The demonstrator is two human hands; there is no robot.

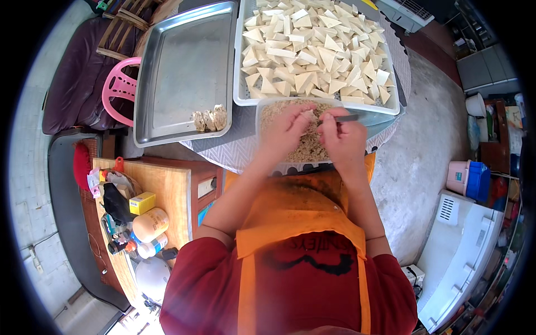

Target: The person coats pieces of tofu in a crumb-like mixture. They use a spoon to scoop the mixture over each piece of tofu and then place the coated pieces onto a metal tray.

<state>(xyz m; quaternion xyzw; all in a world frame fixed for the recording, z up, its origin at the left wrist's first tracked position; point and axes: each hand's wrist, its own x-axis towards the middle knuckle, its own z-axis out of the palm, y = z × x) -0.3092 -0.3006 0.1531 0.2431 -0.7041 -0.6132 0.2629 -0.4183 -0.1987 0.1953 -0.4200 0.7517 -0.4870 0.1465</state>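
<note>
Over a clear plastic tub [258, 121] of crumbly tan minced filling [307, 150], my two hands work close together. My left hand [284, 130] pinches a pale tofu piece [310, 114], mostly hidden by the fingers. In my right hand [344, 136] is a flat metal utensil [346, 118]; its working end is hidden, so I cannot tell if it is a knife or a spoon. Beyond the tub, many cut tofu triangles [328, 58] fill a white perforated plastic tray [238, 83]. Several filled tofu pieces [209, 119] stand in a row in the near right corner of a metal tray [188, 63].
Both trays rest on a round table with a patterned cloth [217, 146]. A pink plastic chair [115, 90] stands at the left. Bottles and boxes crowd a wooden cabinet [173, 188] near my left elbow. At the right is a white appliance [456, 251] on the concrete floor [418, 138].
</note>
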